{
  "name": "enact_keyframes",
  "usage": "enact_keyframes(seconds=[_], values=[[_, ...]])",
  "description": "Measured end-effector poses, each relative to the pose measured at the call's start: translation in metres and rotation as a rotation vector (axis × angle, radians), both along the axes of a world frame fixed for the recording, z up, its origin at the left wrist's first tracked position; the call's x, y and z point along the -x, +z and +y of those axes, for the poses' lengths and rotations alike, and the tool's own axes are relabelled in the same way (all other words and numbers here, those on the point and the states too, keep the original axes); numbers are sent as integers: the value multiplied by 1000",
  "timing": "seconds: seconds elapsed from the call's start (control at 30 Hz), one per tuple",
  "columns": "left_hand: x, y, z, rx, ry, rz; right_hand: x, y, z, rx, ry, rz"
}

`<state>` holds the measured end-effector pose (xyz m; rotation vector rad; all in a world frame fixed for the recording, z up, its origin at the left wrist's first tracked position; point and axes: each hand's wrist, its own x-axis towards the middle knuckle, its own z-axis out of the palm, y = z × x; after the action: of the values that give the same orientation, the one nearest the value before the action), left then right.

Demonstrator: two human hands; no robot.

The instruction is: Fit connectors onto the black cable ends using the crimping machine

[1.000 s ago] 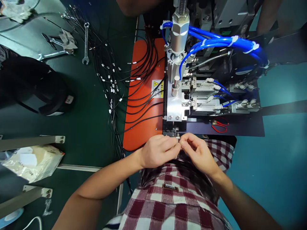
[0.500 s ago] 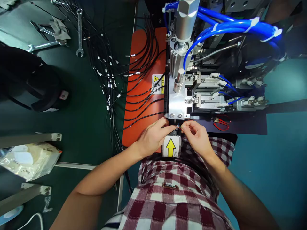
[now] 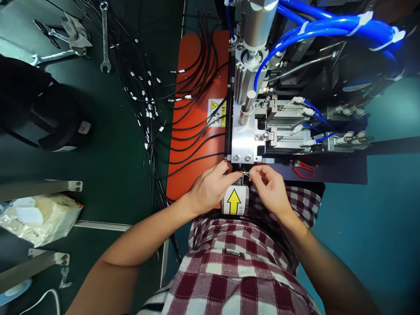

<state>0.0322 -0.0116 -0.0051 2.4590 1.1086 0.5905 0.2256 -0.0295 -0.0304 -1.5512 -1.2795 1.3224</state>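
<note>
Thin coloured wires [image 3: 246,173] run between my fingertips, just below the front of a metal machine block [image 3: 242,142]. My left hand [image 3: 211,186] is closed in a pinch at their left end, its back turned up. From the right, my right hand [image 3: 271,186] pinches the same wires between thumb and forefinger. The wires' far ends are hidden by my fingers. Right below them lies a white label with a yellow arrow [image 3: 234,201]. An orange plate [image 3: 193,157] with black cables across it reaches to my left hand.
Bundled black cables with white tags [image 3: 149,107] lie on the dark green table, left of the plate. A wrench [image 3: 104,39] and a black cap [image 3: 49,109] are farther left. Red-handled cutters [image 3: 303,168] lie right of my right hand. Blue air hoses [image 3: 328,27] arch over the machine.
The view has shifted slightly, so the machine and tools sit a little differently in the picture. Both hands stay almost in place, still pinching at the wires.
</note>
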Motion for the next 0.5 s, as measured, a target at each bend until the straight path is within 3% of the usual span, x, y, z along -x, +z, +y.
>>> enact_keyframes(seconds=[0.5], values=[[-1,0,-3,3,-2,60,3,-4,-3,-74,-29,-34]])
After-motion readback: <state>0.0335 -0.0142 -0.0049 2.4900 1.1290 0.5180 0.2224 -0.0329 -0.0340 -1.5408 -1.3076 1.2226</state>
